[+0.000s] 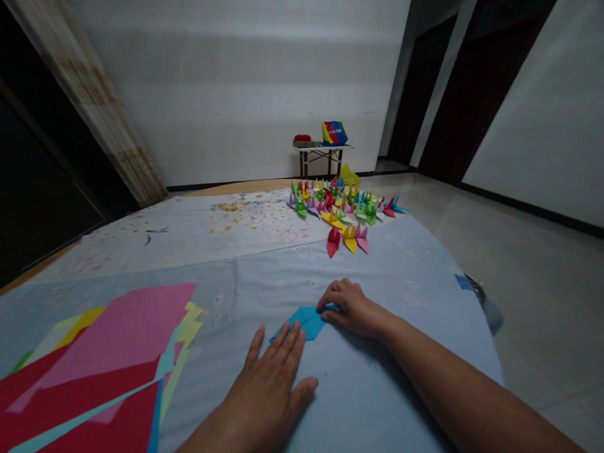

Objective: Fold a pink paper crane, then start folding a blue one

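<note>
A small folded piece of blue paper (pixel 309 323) lies on the cloth-covered table between my hands. My left hand (pixel 276 381) rests with its fingers stretched out, the fingertips pressing on the paper's left end. At the other end, my right hand (pixel 353 308) has its thumb and fingers pinched on the paper's right tip. Part of each end is hidden under the fingers. Beyond my hands stand a red paper crane (pixel 333 241), a yellow paper crane (pixel 350 239) and a pink paper crane (pixel 362 237) in a short row.
Many-coloured paper cranes (pixel 345 201) crowd the table's far right. Loose sheets, including a pink sheet (pixel 131 327) and a red sheet (pixel 90 409), are spread at the left. The tablecloth (pixel 229 403) reaches the rounded right edge. A small table (pixel 321 147) stands by the wall.
</note>
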Action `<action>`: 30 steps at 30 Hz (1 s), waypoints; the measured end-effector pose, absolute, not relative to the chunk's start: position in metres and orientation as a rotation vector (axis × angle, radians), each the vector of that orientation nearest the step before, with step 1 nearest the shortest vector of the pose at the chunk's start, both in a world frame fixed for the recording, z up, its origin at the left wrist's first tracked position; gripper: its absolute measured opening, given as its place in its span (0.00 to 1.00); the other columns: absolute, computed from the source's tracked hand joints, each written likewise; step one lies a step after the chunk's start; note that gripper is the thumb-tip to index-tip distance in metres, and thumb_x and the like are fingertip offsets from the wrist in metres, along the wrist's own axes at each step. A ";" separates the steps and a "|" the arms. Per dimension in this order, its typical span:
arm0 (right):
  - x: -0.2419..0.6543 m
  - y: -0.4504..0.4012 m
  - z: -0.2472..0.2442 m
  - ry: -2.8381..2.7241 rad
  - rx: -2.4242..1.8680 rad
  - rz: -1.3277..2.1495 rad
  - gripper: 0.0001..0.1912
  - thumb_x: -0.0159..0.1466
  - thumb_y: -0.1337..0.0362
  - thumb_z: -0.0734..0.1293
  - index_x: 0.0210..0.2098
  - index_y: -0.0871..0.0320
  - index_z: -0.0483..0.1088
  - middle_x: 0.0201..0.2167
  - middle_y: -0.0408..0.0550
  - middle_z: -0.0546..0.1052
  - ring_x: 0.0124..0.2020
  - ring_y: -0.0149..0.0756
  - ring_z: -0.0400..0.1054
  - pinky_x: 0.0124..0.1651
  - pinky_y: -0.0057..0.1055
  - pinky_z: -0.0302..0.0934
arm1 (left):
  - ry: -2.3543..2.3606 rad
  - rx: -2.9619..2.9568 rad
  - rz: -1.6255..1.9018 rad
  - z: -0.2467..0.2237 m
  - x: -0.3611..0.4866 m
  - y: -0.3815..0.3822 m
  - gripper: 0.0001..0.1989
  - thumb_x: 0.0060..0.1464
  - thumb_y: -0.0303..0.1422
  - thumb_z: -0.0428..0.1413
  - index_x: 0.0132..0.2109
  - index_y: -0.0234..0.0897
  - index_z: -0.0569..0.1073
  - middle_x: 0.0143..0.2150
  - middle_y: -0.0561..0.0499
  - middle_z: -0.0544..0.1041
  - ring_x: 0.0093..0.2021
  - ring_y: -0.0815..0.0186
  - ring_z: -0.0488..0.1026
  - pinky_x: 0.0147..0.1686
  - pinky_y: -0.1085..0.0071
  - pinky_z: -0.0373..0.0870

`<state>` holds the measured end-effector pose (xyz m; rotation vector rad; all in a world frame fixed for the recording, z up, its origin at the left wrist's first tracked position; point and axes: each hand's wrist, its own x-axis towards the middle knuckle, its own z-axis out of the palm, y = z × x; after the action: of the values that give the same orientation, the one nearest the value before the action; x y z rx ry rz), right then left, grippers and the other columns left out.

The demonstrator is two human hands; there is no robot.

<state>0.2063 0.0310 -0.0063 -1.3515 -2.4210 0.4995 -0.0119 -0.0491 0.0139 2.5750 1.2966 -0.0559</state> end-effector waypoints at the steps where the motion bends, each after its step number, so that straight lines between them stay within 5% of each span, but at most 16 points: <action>1: 0.206 0.031 -0.006 -2.425 -1.354 0.501 0.09 0.58 0.61 0.65 0.39 0.50 0.70 0.38 0.47 0.68 0.43 0.39 0.56 0.43 0.36 0.48 | 1.305 2.568 -0.069 0.016 -0.014 -0.050 0.29 0.59 0.48 0.34 0.63 0.38 0.47 0.64 0.45 0.48 0.64 0.58 0.44 0.59 0.49 0.37; 9: 0.207 0.030 -0.004 -2.447 -1.326 0.492 0.09 0.59 0.60 0.65 0.39 0.50 0.70 0.39 0.48 0.68 0.43 0.39 0.57 0.43 0.36 0.48 | 1.488 2.568 -0.082 0.026 -0.011 -0.050 0.32 0.57 0.50 0.35 0.60 0.35 0.58 0.62 0.40 0.56 0.62 0.52 0.50 0.58 0.44 0.39; 14: 0.203 0.025 -0.001 -2.492 -1.228 0.374 0.13 0.60 0.64 0.63 0.45 0.46 0.69 0.44 0.48 0.68 0.46 0.41 0.55 0.44 0.37 0.47 | 1.581 2.641 0.027 0.009 0.009 -0.048 0.34 0.56 0.51 0.36 0.61 0.32 0.56 0.63 0.39 0.53 0.63 0.53 0.46 0.59 0.47 0.37; 23: 0.197 0.024 0.000 -2.634 -1.139 0.385 0.17 0.61 0.66 0.62 0.46 0.39 0.68 0.46 0.45 0.70 0.46 0.41 0.55 0.43 0.39 0.44 | 1.677 2.552 -0.118 0.004 0.018 -0.055 0.38 0.54 0.51 0.40 0.60 0.23 0.56 0.62 0.35 0.51 0.62 0.51 0.47 0.59 0.56 0.48; 30: 0.197 0.023 0.002 -2.643 -1.165 0.393 0.19 0.59 0.69 0.62 0.46 0.39 0.68 0.47 0.44 0.69 0.46 0.42 0.55 0.43 0.38 0.44 | 1.681 2.583 -0.351 0.028 0.008 -0.062 0.36 0.53 0.51 0.38 0.55 0.24 0.65 0.57 0.35 0.62 0.59 0.50 0.57 0.55 0.55 0.57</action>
<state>0.1975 0.0234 0.0021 -1.1646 -2.6429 0.3928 0.0081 -0.0619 0.0279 2.5829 1.6812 -0.3509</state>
